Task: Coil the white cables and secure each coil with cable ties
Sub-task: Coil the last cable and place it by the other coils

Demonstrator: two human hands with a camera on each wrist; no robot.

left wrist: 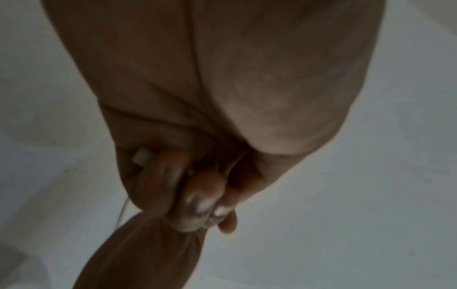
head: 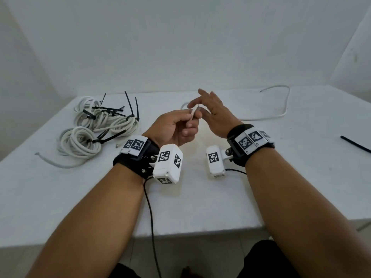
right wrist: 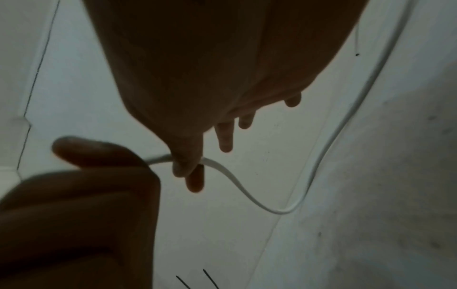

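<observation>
The left hand (head: 174, 128) is curled round one end of the loose cable (head: 281, 115), anchoring it at mid-table so a first loop can likely start there. The right hand (head: 212, 112) pinches the cable just beyond between thumb and forefinger, other fingers spread; the rest trails on the table (head: 200, 197) toward 2 o'clock. Tied coils (head: 96, 127) are parked at 10 o'clock; a spare tie (head: 355, 144) waits at 3.

Smooth white plastic cable (head: 267, 117), matt white table (head: 200, 197).
</observation>
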